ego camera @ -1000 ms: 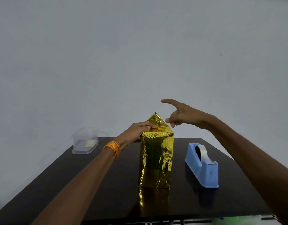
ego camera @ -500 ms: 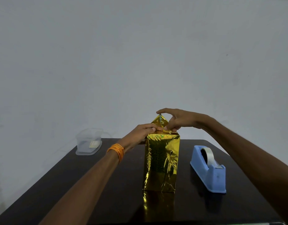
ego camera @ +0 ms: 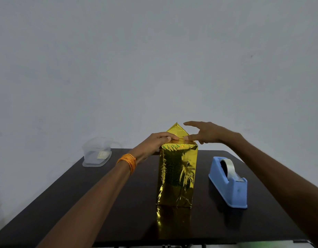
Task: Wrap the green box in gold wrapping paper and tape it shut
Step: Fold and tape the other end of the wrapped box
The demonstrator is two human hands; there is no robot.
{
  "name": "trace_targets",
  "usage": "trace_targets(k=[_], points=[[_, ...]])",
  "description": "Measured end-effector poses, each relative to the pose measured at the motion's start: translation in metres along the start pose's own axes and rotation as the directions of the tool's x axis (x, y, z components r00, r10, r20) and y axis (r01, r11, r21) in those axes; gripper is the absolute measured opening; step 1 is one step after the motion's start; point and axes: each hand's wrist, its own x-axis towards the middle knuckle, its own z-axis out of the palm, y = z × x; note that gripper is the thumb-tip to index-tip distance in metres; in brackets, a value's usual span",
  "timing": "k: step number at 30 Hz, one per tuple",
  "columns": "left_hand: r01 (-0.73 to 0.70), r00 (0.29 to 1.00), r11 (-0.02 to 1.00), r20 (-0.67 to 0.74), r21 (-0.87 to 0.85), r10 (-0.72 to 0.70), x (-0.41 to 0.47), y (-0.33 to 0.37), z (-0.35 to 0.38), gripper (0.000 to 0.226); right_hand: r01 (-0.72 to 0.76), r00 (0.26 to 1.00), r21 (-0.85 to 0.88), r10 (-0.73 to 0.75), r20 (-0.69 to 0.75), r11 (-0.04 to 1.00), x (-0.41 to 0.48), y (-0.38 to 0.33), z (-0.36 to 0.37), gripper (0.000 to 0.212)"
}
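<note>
Standing gold-wrapped box (ego camera: 177, 174) on tabletop (ego camera: 118, 203), left hand (ego camera: 155, 142) fingers pressing top fold, right hand (ego camera: 206, 132) fingers spreading open beside flap (ego camera: 177, 130), no writing legible.

Gold crinkled wrapping paper (ego camera: 177, 174), blue tape dispenser (ego camera: 229, 185), dark, perhaps brown-black table (ego camera: 65, 203), orange wrist threads (ego camera: 128, 161).

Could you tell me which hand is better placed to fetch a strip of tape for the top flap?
The right hand, probably. The tape dispenser stands on its side of the wrapped box, and its fingers are spread loosely, while the left hand presses the fold flat.
</note>
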Motion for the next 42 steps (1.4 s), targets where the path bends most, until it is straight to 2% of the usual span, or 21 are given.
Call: trace_targets(k=[1,3,5,8,11,12,16,18,20,21,25,27,28,31,35,40,42], points=[[-0.002,1.000,1.000,0.004,0.000,0.002,-0.001,0.001,0.001,0.030,0.015,0.997,0.013,-0.014,-0.079,1.000,-0.002,0.005,0.005,0.062],[0.002,1.000,1.000,0.003,0.001,-0.002,-0.002,0.001,0.000,0.031,0.015,0.985,0.233,0.026,-0.172,0.972,-0.006,0.009,0.016,0.054],[0.007,1.000,1.000,-0.007,-0.010,-0.007,-0.003,0.002,0.000,0.030,-0.024,0.991,0.503,0.086,-0.100,0.864,-0.010,0.004,0.027,0.049],[0.004,1.000,1.000,-0.014,0.006,-0.004,-0.004,0.002,0.001,0.029,-0.073,0.993,0.670,0.115,-0.018,0.739,-0.012,0.002,0.045,0.049],[0.014,1.000,1.000,-0.005,0.009,-0.014,-0.005,0.005,0.002,0.030,-0.098,0.982,0.839,0.187,-0.005,0.536,-0.010,0.007,0.062,0.047],[0.014,1.000,1.000,-0.006,0.006,-0.014,-0.005,0.006,0.004,0.031,-0.096,0.976,0.861,0.215,-0.016,0.499,-0.008,0.009,0.067,0.045],[0.045,0.999,0.997,-0.018,-0.068,-0.046,-0.008,0.012,0.007,0.030,-0.083,0.969,0.900,0.244,-0.027,0.428,-0.006,0.006,0.075,0.041],[0.057,0.992,0.979,-0.096,-0.196,-0.077,-0.009,0.017,0.009,0.029,-0.085,0.969,0.911,0.247,-0.019,0.404,-0.005,0.008,0.076,0.040],[0.068,0.966,0.920,-0.206,-0.386,-0.157,-0.006,0.023,0.009,0.047,-0.086,0.968,0.924,0.251,-0.011,0.373,-0.006,0.010,0.076,0.041],[0.068,0.955,0.907,-0.235,-0.416,-0.180,-0.004,0.028,0.009,0.057,-0.084,0.969,0.930,0.248,-0.008,0.358,-0.005,0.012,0.077,0.042],[0.178,0.957,0.946,-0.177,-0.272,-0.231,0.007,0.044,0.019,0.103,-0.079,0.971,0.933,0.241,-0.008,0.351,-0.003,0.014,0.079,0.050],[0.233,0.952,0.947,-0.148,-0.223,-0.269,0.014,0.047,0.025,0.113,-0.082,0.969,0.930,0.247,-0.010,0.359,-0.003,0.015,0.080,0.054],[0.248,0.948,0.941,-0.143,-0.232,-0.285,0.017,0.045,0.025,0.113,-0.083,0.969,0.928,0.248,-0.010,0.363,-0.004,0.014,0.080,0.056],[0.286,0.931,0.867,-0.095,-0.407,-0.352,0.021,0.041,0.028,0.105,-0.074,0.972,0.930,0.235,-0.014,0.361,-0.005,0.017,0.081,0.053],[0.252,0.927,0.899,-0.178,-0.358,-0.331,0.019,0.036,0.030,0.078,-0.069,0.975,0.933,0.221,-0.012,0.353,-0.005,0.017,0.081,0.045],[0.274,0.929,0.873,-0.124,-0.402,-0.349,0.013,0.026,0.021,0.090,-0.065,0.977,0.930,0.211,-0.014,0.361,-0.008,0.017,0.080,0.045],[0.263,0.932,0.870,-0.123,-0.417,-0.341,0.013,0.030,0.022,0.085,-0.065,0.978,0.930,0.209,-0.013,0.362,-0.009,0.015,0.080,0.046]])
